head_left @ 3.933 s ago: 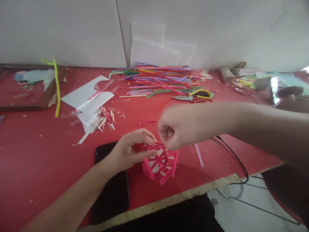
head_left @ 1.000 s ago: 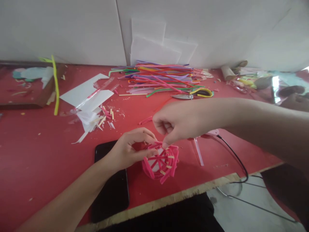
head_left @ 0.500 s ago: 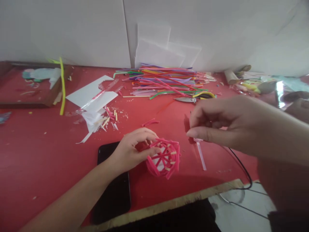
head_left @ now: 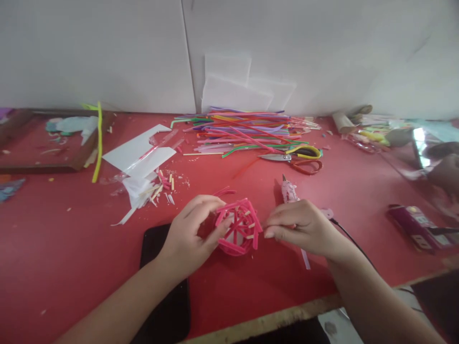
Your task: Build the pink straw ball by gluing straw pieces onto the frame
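Note:
A small round basket of bright pink pipe cleaners (head_left: 235, 246), with short wooden stick ends poking up around it, stands on the red table. My left hand (head_left: 195, 229) grips its left side, thumb over the rim. At its right edge, my right hand (head_left: 299, 227) has thumb and fingers pinched together; anything between them is too small to make out. A pink hot glue gun (head_left: 289, 191) lies behind my right hand, partly covered by it, with a glue stick (head_left: 305, 259) showing below. Several cut pink pieces (head_left: 225, 191) lie behind the basket.
Beneath my left forearm is a black phone (head_left: 172, 306). Pipe cleaners (head_left: 247, 129) are heaped at the back beside scissors (head_left: 287, 157). White card (head_left: 138, 148) and scraps lie left, near a brown tray (head_left: 46, 167). A purple box (head_left: 419, 227) and another person's hand (head_left: 446, 174) are right.
My right hand has come down and left from above the glue gun to the basket's right edge. My left hand keeps hold of the basket. The view has tilted up slightly.

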Action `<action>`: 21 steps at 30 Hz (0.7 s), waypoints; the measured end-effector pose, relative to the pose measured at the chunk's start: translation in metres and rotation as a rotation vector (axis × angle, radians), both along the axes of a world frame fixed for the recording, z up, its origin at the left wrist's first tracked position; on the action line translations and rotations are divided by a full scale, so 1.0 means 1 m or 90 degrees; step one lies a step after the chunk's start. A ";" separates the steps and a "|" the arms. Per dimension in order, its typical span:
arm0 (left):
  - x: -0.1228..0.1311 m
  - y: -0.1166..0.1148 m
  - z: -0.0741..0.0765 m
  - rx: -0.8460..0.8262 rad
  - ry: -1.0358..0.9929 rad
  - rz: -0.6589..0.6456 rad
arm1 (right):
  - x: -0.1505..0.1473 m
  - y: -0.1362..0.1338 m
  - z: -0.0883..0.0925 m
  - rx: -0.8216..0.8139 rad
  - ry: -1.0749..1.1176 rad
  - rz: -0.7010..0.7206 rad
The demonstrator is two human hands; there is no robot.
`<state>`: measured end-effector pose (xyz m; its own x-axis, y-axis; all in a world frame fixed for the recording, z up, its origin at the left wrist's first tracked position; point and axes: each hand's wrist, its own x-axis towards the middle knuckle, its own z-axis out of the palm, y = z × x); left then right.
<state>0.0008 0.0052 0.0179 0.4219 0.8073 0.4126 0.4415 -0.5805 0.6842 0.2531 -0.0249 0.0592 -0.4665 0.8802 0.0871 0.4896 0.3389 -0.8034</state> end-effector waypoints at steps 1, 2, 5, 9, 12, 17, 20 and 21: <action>0.000 0.000 0.000 -0.006 -0.003 -0.004 | 0.000 0.000 -0.002 -0.001 0.021 -0.004; -0.001 0.001 0.000 -0.013 -0.005 -0.010 | 0.000 0.000 -0.003 -0.007 0.041 -0.017; -0.003 0.002 -0.001 -0.029 -0.016 -0.031 | 0.002 -0.002 -0.010 -0.053 0.065 -0.103; -0.007 0.002 -0.001 -0.065 -0.022 -0.052 | 0.003 -0.003 -0.021 -0.118 0.089 -0.192; -0.008 0.002 0.000 -0.102 -0.021 -0.068 | 0.003 -0.003 -0.024 -0.132 0.101 -0.190; -0.012 0.004 -0.001 -0.170 -0.051 -0.118 | 0.003 -0.002 -0.014 -0.105 0.030 -0.072; -0.016 0.004 -0.004 -0.225 -0.084 -0.174 | 0.003 -0.002 -0.005 -0.090 -0.033 0.023; -0.018 0.004 -0.005 -0.244 -0.096 -0.184 | 0.002 -0.002 -0.004 -0.089 -0.047 0.050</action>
